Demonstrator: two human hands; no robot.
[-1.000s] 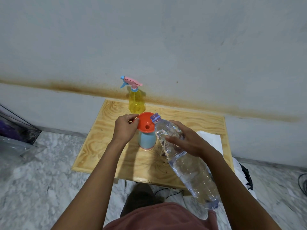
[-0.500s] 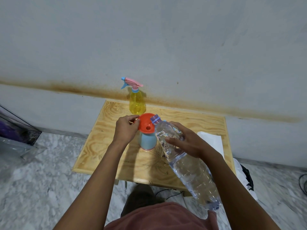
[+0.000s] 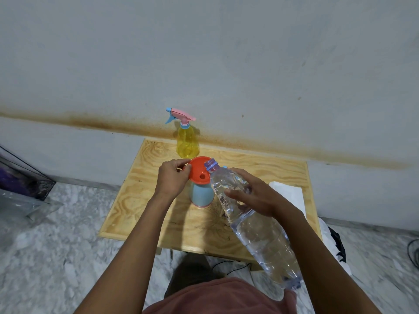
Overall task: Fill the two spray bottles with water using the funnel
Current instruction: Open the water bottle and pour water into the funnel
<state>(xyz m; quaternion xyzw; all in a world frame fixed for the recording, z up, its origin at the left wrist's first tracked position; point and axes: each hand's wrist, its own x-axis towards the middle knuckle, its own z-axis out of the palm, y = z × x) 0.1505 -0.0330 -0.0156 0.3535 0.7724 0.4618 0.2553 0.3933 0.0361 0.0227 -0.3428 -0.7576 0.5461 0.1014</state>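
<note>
An orange funnel (image 3: 199, 171) sits in the neck of a light blue spray bottle (image 3: 201, 196) standing mid-table with its spray head off. My left hand (image 3: 172, 177) pinches the funnel's left rim. My right hand (image 3: 254, 196) grips a large clear water bottle (image 3: 256, 227), tilted with its open blue-ringed mouth over the funnel's right edge. Behind them a yellow spray bottle (image 3: 187, 142) with a pink and blue trigger head stands upright at the table's back edge.
The small wooden table (image 3: 140, 200) stands against a stained grey wall. A white sheet (image 3: 290, 196) lies on its right side. A dark bag (image 3: 335, 243) and cables lie on the marble floor to the right, clear plastic (image 3: 20, 200) to the left.
The water bottle's mouth has crept a little further over the funnel's rim. My left hand keeps its hold on the funnel.
</note>
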